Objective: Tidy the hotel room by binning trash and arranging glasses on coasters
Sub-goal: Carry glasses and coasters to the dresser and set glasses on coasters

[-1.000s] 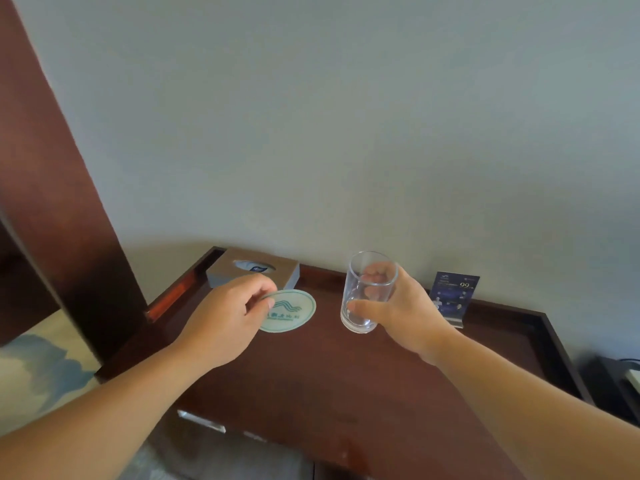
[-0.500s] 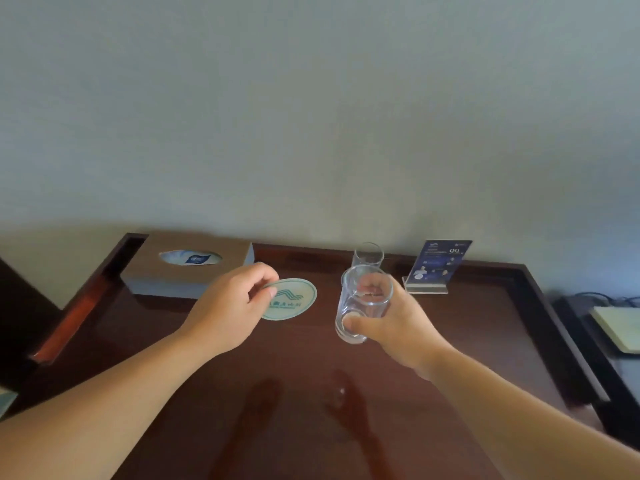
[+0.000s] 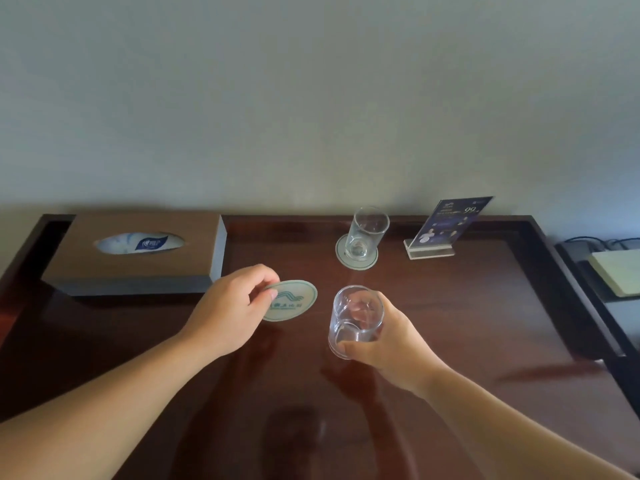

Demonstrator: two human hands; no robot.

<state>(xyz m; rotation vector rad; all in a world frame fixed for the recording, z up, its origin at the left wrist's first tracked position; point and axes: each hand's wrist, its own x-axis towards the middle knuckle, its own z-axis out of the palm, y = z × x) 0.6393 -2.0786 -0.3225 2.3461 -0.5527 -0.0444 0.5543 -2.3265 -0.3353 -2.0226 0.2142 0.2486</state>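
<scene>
My left hand [image 3: 231, 308] pinches the left edge of a round pale coaster [image 3: 294, 300] with a green wave logo, held just above the dark wooden table [image 3: 467, 306]. My right hand [image 3: 391, 337] grips an empty clear glass [image 3: 356, 320] upright, to the right of that coaster and clear of the tabletop. Farther back, a second empty glass [image 3: 367, 233] stands on another round coaster [image 3: 356, 259] near the wall.
A brown tissue box [image 3: 138, 252] sits at the back left. A dark blue card in a clear stand [image 3: 446, 225] is at the back right. The table has a raised rim; a lower surface with a pale box [image 3: 616, 275] and cables lies to its right.
The view has tilted down and turned right, revealing the second glass on its coaster. Both hands have come lower over the table, still holding the coaster and the glass.
</scene>
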